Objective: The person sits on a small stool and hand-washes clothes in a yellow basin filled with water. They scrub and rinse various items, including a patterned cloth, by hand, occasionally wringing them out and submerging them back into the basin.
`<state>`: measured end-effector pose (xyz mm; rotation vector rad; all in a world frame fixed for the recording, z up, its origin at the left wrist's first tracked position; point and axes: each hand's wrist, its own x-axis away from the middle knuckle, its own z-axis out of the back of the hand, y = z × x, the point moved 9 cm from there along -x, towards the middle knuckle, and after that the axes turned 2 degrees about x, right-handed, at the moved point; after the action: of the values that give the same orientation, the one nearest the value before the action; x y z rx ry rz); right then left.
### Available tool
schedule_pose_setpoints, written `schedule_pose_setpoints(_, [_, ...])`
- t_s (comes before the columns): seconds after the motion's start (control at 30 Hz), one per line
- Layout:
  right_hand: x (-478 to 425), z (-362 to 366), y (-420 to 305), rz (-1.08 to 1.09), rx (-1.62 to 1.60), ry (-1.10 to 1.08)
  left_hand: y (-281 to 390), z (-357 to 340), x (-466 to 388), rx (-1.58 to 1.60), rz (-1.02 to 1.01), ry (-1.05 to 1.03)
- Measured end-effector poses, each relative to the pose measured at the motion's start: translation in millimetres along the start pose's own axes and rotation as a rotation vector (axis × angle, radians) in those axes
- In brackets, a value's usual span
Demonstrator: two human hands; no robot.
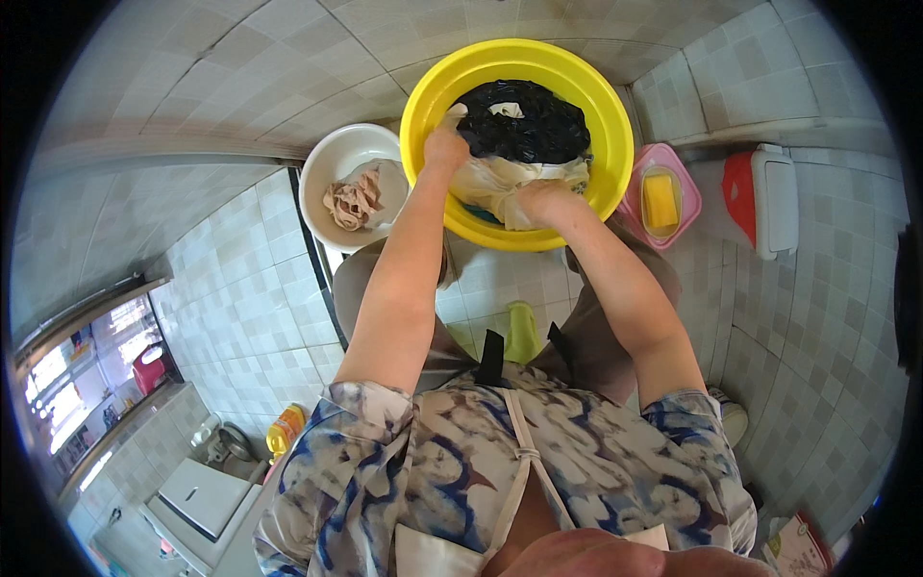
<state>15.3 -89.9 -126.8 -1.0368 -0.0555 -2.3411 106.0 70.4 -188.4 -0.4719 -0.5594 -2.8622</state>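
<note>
A round yellow plastic tub [613, 144] stands before me with wet cloth in it. Black fabric [515, 130] lies at its far side, with a small cream patch showing in it. Nearer to me is a cream cloth [490, 184], and dark green material shows beneath it. At the tub's left inside, my left hand [445, 148] grips the cream cloth, a bit of pale fabric showing beyond the knuckles. My right hand [544, 203] holds the same cloth near the front right; its fingers are partly hidden by the fabric.
Left of the tub is a white basin [311, 191] with a beige cloth [353, 198]. On the right are a pink container [692, 198] holding a yellow bar [660, 200] in a dish, and a white-lidded bin [777, 202]. Tiled walls enclose the space.
</note>
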Motion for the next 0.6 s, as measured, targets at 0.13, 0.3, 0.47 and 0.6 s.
schedule_pose_setpoints(0.13, [35,34,-21,0.089,-0.071,-0.103,8,-51,-1,-0.314,-0.141,-0.207])
schedule_pose_setpoints(0.3, [19,15,-9,0.114,-0.002,0.050,-28,-52,-11,0.139,0.202,0.033])
schedule_pose_setpoints(0.47, [-2,24,14,0.034,-0.106,0.144,-22,-13,-9,0.561,0.110,-0.039])
schedule_pose_setpoints(0.6, [-4,44,14,0.022,-0.244,0.170,15,64,29,0.929,0.177,-0.100])
